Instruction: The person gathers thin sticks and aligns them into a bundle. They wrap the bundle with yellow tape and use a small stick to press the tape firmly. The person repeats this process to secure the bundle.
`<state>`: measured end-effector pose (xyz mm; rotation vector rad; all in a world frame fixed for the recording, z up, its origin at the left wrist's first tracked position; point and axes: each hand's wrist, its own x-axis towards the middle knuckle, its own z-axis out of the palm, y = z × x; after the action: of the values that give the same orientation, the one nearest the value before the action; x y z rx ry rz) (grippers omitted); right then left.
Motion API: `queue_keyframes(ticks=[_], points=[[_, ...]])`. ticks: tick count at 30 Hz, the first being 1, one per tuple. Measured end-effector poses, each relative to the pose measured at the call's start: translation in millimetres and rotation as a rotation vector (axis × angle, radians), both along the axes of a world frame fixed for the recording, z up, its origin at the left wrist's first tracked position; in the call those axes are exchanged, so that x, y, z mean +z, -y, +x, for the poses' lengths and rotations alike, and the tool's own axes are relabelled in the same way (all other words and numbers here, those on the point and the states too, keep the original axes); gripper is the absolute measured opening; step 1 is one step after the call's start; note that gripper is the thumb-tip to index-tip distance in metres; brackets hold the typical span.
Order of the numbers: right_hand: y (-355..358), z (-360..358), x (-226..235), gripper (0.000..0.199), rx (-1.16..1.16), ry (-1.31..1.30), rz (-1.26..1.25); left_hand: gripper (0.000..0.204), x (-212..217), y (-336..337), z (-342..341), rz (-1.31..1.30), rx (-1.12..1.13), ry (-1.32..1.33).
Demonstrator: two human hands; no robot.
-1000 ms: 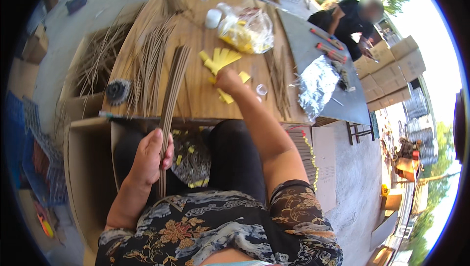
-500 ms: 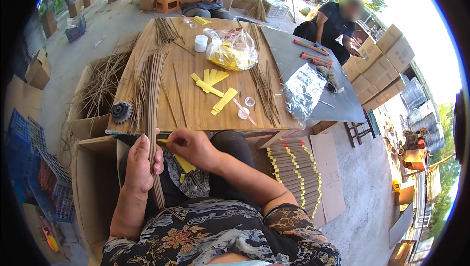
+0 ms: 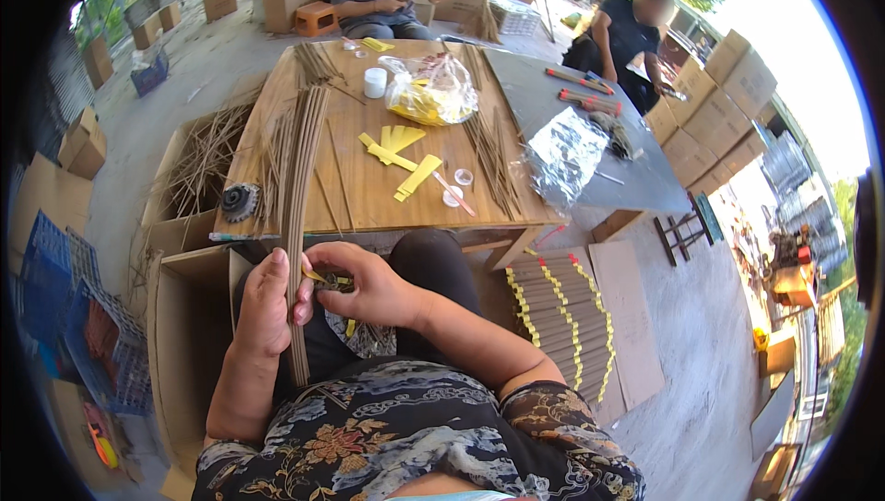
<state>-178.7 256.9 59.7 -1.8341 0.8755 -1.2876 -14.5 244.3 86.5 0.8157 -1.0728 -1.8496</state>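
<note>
A tall bundle of thin brown incense sticks [image 3: 307,160] stands nearly upright in front of me, its lower end by my shirt. My left hand [image 3: 265,309] is wrapped round its lower part. Close against the bundle's right side, my right hand [image 3: 369,291] has its fingers bent round a narrow yellow paper strip [image 3: 315,275]; the strip is partly hidden by the fingers. Below that hand, a crinkled silvery bag [image 3: 369,337] lies on my lap with a bit of yellow showing.
The wooden table [image 3: 359,215] bears yellow strips [image 3: 419,178], loose sticks, a white jar [image 3: 375,82], a clear bag [image 3: 429,95] and a black gear [image 3: 240,202]. An open carton [image 3: 189,344] stands left. Yellow-banded bundles [image 3: 562,317] lie right on cardboard. Two people sit beyond.
My right hand has closed in on the bundle. The yellow strip, which stuck out sideways from its fingertips, now sits at the bundle's side. The view has shifted slightly.
</note>
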Motion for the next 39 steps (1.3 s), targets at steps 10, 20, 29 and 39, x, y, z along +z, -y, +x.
queue_keyframes(ticks=[10,20,29,39], points=[[-14.1,-15.9,3.6,0.021,0.412,0.519,0.733,0.036,5.3,-20.8,-1.2,-0.059,-0.115,0.093],[-21.7,-23.7,-4.2,0.014,0.402,0.475,0.742,0.037,13.6,-34.3,-3.4,-0.097,-0.244,0.12],[-32.7,-33.2,0.2,0.013,0.365,0.451,0.798,0.038,14.7,-36.1,-0.9,-0.109,-0.176,0.14],[-44.3,-27.9,6.9,0.016,0.266,0.437,0.61,0.036,10.5,-36.0,7.3,-0.087,-0.127,0.255]])
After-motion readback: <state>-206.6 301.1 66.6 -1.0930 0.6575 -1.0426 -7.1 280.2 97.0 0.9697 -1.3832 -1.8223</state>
